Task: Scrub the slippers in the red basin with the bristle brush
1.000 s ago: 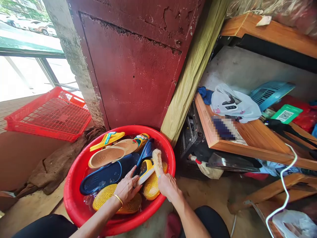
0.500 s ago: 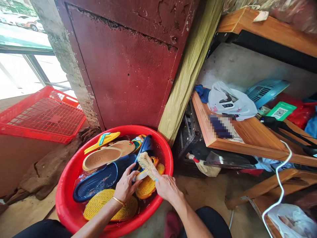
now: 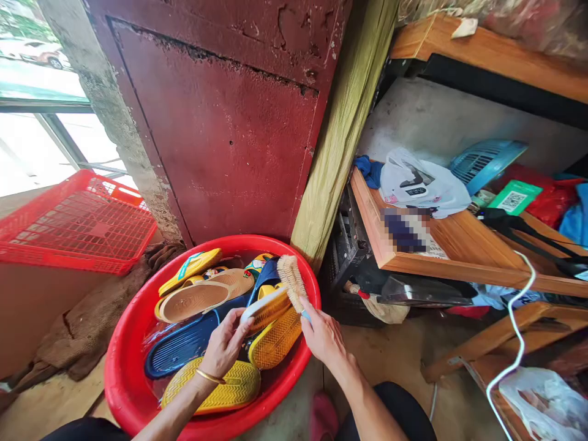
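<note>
Over a red basin (image 3: 122,349) of water, my left hand (image 3: 226,344) grips one end of a yellow slipper (image 3: 271,308) with a pale edge. My right hand (image 3: 324,334) is closed round the handle of a scrub brush (image 3: 291,278). The brush's bristles are at the slipper's far end; whether they touch it I cannot tell. In the basin lie a tan slipper (image 3: 202,300), a navy slipper (image 3: 181,346) and several yellow ones, two with zigzag soles up, such as the yellow slipper (image 3: 215,386) at the front.
A red plastic crate (image 3: 92,220) stands at the left by the window. Behind the basin is a dark red door (image 3: 215,135). To the right, a wooden shelf (image 3: 463,239) holds a white plastic bag (image 3: 420,184) and a blue fan (image 3: 487,162); a white cable (image 3: 514,343) hangs from it.
The slipper in my left hand has come up and turned, so more of it shows. My right hand has moved the brush slightly right and up. The view has shifted a little.
</note>
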A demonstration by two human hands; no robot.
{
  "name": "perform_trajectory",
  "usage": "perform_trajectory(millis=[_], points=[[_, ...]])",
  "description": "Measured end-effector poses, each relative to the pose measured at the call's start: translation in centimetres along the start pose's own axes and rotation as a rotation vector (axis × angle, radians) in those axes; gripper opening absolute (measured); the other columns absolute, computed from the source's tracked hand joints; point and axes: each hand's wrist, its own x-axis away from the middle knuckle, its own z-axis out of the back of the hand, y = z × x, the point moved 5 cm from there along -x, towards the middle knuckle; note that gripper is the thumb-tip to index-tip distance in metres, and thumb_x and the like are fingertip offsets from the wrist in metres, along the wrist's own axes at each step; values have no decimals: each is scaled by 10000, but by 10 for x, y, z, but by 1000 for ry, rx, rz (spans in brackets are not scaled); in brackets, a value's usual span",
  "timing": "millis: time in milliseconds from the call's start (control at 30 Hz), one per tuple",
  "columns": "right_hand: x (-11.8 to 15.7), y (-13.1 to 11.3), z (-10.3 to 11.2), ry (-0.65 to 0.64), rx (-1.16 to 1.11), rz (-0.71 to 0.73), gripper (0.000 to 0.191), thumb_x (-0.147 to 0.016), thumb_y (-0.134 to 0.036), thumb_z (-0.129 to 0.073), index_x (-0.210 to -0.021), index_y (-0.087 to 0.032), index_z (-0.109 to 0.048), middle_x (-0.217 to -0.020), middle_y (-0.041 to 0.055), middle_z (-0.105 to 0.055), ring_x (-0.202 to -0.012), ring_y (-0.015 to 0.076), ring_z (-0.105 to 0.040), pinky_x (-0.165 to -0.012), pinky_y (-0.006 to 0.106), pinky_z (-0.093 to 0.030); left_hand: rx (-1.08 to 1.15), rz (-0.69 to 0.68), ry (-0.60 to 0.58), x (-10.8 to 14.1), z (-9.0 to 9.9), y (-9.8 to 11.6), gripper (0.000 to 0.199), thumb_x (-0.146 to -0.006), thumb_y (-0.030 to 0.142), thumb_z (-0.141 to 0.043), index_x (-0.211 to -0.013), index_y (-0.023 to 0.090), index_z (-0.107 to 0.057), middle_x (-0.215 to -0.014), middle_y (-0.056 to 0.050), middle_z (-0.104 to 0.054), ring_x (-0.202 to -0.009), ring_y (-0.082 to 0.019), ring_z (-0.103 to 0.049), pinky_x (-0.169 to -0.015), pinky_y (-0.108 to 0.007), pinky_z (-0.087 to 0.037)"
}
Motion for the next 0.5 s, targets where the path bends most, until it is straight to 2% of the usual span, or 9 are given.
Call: perform_trajectory(millis=[100,200,267,367,500], points=[[-1,2,5,89,-67,19,577,-982,-254,-415,-1556,-238,-357,-1038,70,-767,-907,186,-719,-871,263,-528,205,167,89,-10,11,-3,451,-831,628,-586,-992,207,-617,-814,-21,-664,-738,-188,-641,-660,-319,-579],[-5,1,6,131,-143,19,571,-979,-256,-423,-1547,-229,-374,-1064,72,-766,-970,199,-717,-907,280,-529,445,375,161,-18,19,-11,421,-826,609,-594,-1010,231,-625,-875,-50,-710,-735,-207,-679,-611,-336,-592],[-8,2,8,162,-203,4,572,-976,-252,-427,-1545,-234,-374,-1150,73,-748,-1028,203,-708,-933,290,-525,542,449,197,-23,26,-9,382,-827,563,-608,-1032,243,-641,-914,-62,-732,-726,-212,-694,-595,-345,-600],[-12,7,10,201,-272,-43,558,-975,-257,-433,-1531,-238,-396,-1267,67,-702,-1077,202,-697,-949,293,-525,545,384,282,-33,48,8,365,-809,530,-637,-1028,238,-643,-976,-60,-732,-787,-216,-705,-628,-347,-615],[-14,11,10,209,-334,-73,529,-972,-277,-453,-1498,-218,-447,-1266,62,-702,-1084,204,-697,-956,292,-526,297,82,386,-48,86,33,444,-778,558,-671,-1050,209,-630,-1002,-38,-717,-933,-225,-692,-828,-356,-595]])
